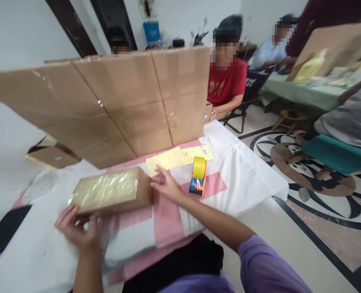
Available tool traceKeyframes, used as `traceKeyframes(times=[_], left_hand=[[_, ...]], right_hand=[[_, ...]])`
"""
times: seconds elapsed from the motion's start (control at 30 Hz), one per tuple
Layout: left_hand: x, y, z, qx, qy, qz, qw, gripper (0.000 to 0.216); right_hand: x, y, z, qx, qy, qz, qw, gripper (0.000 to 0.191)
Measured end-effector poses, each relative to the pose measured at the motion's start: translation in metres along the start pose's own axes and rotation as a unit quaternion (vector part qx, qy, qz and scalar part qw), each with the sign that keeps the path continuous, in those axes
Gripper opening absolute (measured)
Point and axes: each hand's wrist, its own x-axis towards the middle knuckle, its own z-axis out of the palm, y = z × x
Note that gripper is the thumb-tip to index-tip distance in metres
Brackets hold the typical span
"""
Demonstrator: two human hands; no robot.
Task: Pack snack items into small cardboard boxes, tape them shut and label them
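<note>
**Risking slips and snags at a draped bench (259, 165)**

Working above a creased white-and-pink cloth (237, 193), possibly risking a shift of everything on it by dragging a load sideways and bunching the fabric.

Facing a tall cardboard panel (131, 106) along the far side, showing no prop from here, so perhaps risking a topple by bumping its foot or tugging the cloth beneath.

Having the box (115, 195) lying on the bench's left part, in front of the panel, and showing glossy tape (104, 185) across its top. Perhaps risking a lifted or puckered edge there by rubbing or pulling.

Placing the left hand (82, 236) at the box's near left corner, with curled fingers and the thumb spread away. Holding the right hand (168, 187) at the right end, with fingers spread and pinching nothing. Being unable to tell how firmly either is pressing; risking a skid or twist by pushing unevenly.

Stretching the right forearm (214, 217) just in front of the dispenser (198, 179), so risking a knock by swinging outward.

Reaching near the yellow paper (165, 158), risking a crease by sweeping fingertips across, and scattering the pale bits (206, 150) at its far right corner by jolting it.
</note>
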Motion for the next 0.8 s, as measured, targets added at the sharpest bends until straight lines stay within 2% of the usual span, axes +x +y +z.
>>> traceKeyframes(times=[0.07,0.13,0.23,0.3,0.37,0.5,0.57,0.63,0.7,0.8], left_hand=[[0.002,-0.013,-0.003,0.001,-0.011,0.023,1.0,0.058],[0.005,-0.021,-0.006,0.001,-0.02,0.035,0.999,0.059],[0.008,-0.022,-0.009,0.005,-0.039,0.033,0.999,0.057],[0.008,-0.018,-0.009,0.005,-0.052,0.026,0.998,0.054],[0.009,-0.012,-0.01,0.012,-0.064,0.016,0.998,0.05],[0.008,-0.004,-0.009,0.017,-0.074,0.006,0.997,0.051],[0.008,-0.003,-0.009,0.016,-0.072,0.006,0.997,0.053],[0.008,-0.003,-0.01,0.017,-0.07,0.003,0.997,0.055],[0.009,-0.004,-0.011,0.016,-0.067,-0.003,0.998,0.056],[0.008,-0.006,-0.011,0.003,-0.05,-0.002,0.999,0.056]], right_hand=[[0.007,-0.002,-0.009,-0.02,-0.057,-0.051,0.997,0.09],[0.012,-0.001,-0.014,-0.052,-0.149,-0.078,0.984,0.094],[0.013,0.001,-0.013,-0.079,-0.255,-0.09,0.96,0.114],[0.008,0.0,-0.009,-0.094,-0.287,-0.094,0.949,0.129],[0.001,-0.001,-0.007,-0.112,-0.296,-0.097,0.944,0.136],[-0.009,-0.003,-0.007,-0.106,-0.265,-0.095,0.954,0.124],[-0.007,-0.004,-0.011,-0.118,-0.215,-0.097,0.964,0.101],[-0.001,-0.007,-0.017,-0.173,-0.138,-0.102,0.97,0.065],[0.007,-0.012,-0.022,-0.269,-0.072,-0.099,0.955,0.039],[0.022,-0.019,-0.024,-0.408,-0.029,-0.057,0.911,0.037]])
